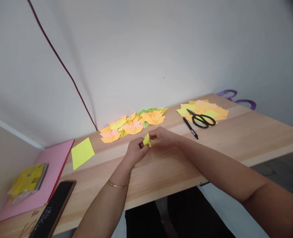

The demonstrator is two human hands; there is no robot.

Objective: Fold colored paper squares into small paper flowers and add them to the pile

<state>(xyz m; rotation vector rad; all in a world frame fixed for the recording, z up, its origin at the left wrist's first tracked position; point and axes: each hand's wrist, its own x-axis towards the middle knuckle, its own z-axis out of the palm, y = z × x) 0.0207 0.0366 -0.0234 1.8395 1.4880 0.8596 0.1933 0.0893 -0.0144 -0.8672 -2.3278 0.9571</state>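
Note:
Between my two hands, above the middle of the table, is a small folded piece of yellow paper. My left hand pinches its left side, thumb toward me. The fingers of my right hand are closed on its right side, partly covering it. Just beyond my hands lies a row of folded paper shapes in orange, pink, yellow and green, overlapping along the wall. To the left rests a flat yellow sheet of paper.
At the right, black scissors lie partly on a pile of coloured paper pieces, beside a black pen. On the left are a pink board, a yellow plastic packet and a phone. A dark cable runs down the wall.

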